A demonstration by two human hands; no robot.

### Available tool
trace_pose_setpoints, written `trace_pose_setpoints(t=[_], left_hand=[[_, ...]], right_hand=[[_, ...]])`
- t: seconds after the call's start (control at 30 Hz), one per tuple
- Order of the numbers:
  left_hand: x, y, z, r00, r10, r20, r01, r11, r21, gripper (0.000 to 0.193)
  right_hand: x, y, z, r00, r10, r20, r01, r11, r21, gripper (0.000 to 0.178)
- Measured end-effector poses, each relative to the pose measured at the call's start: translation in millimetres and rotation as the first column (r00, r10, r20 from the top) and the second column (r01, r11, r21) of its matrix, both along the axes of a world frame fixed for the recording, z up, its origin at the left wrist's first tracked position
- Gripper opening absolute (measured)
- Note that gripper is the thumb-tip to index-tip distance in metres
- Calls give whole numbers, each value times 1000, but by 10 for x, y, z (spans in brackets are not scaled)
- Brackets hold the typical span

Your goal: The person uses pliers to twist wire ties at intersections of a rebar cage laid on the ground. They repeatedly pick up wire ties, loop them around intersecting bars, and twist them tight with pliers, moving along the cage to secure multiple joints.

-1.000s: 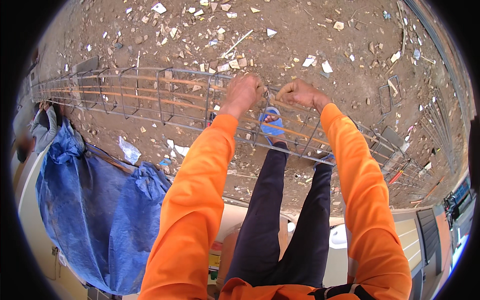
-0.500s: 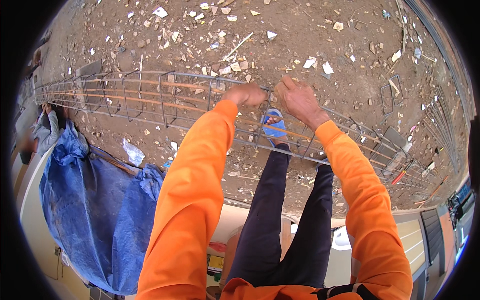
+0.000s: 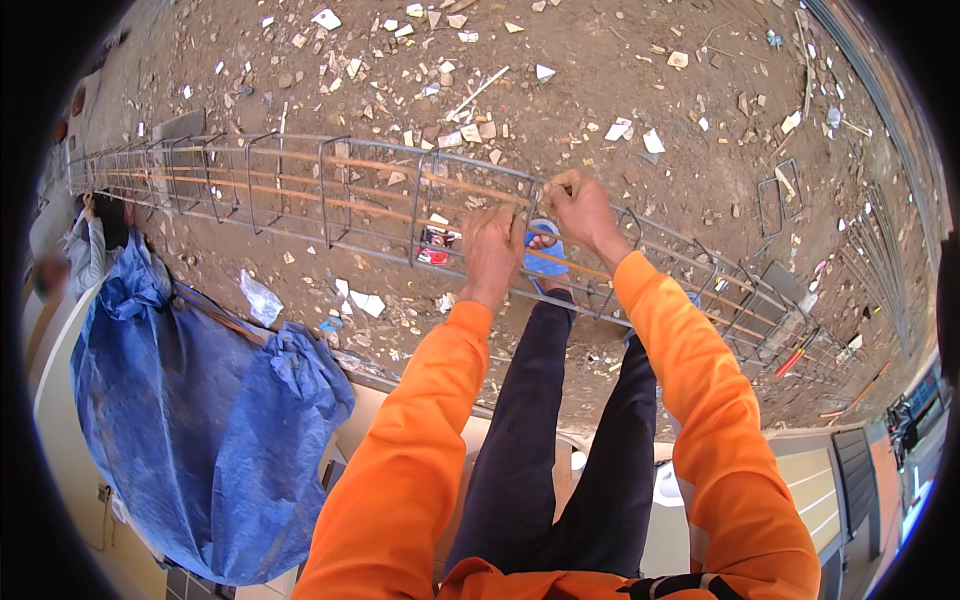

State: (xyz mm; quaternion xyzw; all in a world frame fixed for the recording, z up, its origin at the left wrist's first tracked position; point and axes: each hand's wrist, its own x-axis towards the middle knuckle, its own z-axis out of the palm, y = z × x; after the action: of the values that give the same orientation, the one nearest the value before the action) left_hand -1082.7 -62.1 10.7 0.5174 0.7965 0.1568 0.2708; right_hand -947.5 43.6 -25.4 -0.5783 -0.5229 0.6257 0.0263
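A long rebar cage [image 3: 370, 207] of thin bars and square stirrups runs across the view, above the ground in front of my legs. My left hand [image 3: 490, 248] is closed on the cage, its fingers over a rusty lengthwise bar beside a stirrup [image 3: 533, 196]. Just right of that stirrup, near its upper corner, my right hand [image 3: 584, 212] is closed in a pinch. Whatever lies between its fingertips is too small to make out. Below the cage, my foot in a blue sandal [image 3: 546, 262] shows between the bars.
At far left, another person's grey sleeve [image 3: 88, 250] reaches the cage end. A blue tarp [image 3: 190, 430] hangs at lower left. A red-handled tool [image 3: 790, 362] lies near the cage's right end. Loose bars [image 3: 880, 255] lie at right; tile shards [image 3: 653, 141] litter the dirt.
My left hand has come down and toward me from the cage's far top bar, its fingers now pointing away. The right hand stays by the same stirrup, its fingertips slightly lower.
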Motion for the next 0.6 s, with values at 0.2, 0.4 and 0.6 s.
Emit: trace_pose_setpoints(t=[0.2,0.4,0.6], left_hand=[[-278,104,6,907,-421,-21,418,905,-82,14],[-334,815,120,747,-621,240,665,702,-255,19],[-490,1132,124,860,-368,354,510,650,-563,27]], right_hand=[[-22,111,-252,992,107,-64,-121,950,-289,20],[135,126,-492,992,122,6,-120,984,-134,16],[-32,-65,579,999,32,2,-30,947,321,9]])
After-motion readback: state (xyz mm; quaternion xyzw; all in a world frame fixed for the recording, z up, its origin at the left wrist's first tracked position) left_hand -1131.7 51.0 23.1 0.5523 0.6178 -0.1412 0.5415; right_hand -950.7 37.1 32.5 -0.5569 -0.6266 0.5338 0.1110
